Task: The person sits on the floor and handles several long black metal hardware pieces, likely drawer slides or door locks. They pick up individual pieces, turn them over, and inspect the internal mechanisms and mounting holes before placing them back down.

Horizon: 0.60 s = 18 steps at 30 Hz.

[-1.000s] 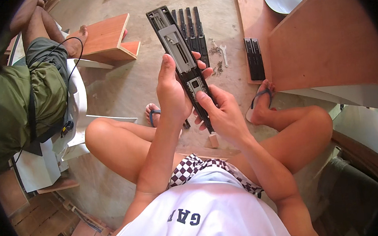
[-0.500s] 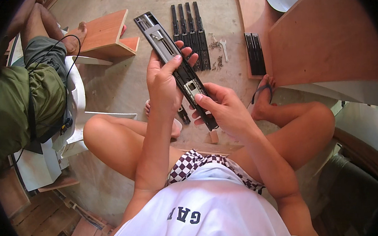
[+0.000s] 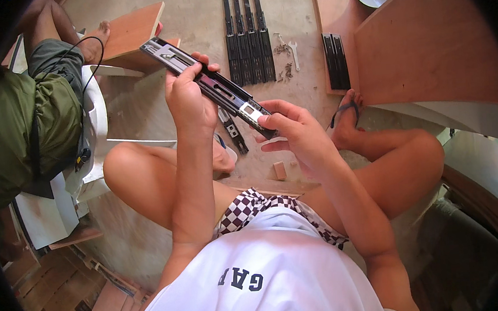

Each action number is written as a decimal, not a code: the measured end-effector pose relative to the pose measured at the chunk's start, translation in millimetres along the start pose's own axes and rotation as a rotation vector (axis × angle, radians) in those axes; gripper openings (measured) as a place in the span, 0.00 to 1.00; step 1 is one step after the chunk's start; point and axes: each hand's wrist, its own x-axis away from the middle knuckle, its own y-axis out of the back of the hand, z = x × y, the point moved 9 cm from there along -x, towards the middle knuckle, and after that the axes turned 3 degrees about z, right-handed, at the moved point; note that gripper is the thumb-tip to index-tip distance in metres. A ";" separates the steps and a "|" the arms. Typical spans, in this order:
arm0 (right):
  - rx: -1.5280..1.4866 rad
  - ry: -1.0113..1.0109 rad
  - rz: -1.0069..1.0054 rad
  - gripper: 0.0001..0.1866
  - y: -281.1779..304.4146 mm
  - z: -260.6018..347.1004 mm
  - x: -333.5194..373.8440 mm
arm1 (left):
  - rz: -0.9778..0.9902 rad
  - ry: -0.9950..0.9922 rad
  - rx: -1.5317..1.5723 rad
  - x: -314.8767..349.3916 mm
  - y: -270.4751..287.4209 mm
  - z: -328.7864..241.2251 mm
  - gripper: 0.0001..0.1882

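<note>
A black drawer slide with silvery inner parts is held up in front of me, slanting from upper left to lower right. My left hand wraps round its upper half, thumb on top. My right hand grips the lower end, its thumb pressed beside the bright metal ball cage. Below the held slide, a shorter black rail piece lies on the floor by my left foot. Beyond my hands, several black drawer slides lie side by side on the floor.
Right of the row lie a wrench and scattered screws. Two black slides rest on a wooden board beside a large wooden panel. A small wood block lies before me. At left, another person sits on a white chair.
The slide has swung to a flatter slant, its upper end moving left and down. My left hand has shifted left with it, and the rail on the floor shows more.
</note>
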 end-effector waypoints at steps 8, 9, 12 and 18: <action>-0.049 0.116 -0.022 0.21 4.9 1.8 -1.3 | -0.103 -0.004 0.007 -0.5 16.3 -4.5 0.18; -0.027 0.185 -0.036 0.23 5.9 8.4 -1.1 | -0.110 0.006 0.032 -3.4 20.4 -5.5 0.18; 0.160 0.373 -0.040 0.33 1.9 34.7 7.6 | -0.120 0.029 0.033 -4.5 26.0 -2.6 0.17; 0.701 0.720 -0.021 0.36 -16.9 54.9 18.0 | -0.127 0.070 -0.014 -2.4 21.3 8.1 0.16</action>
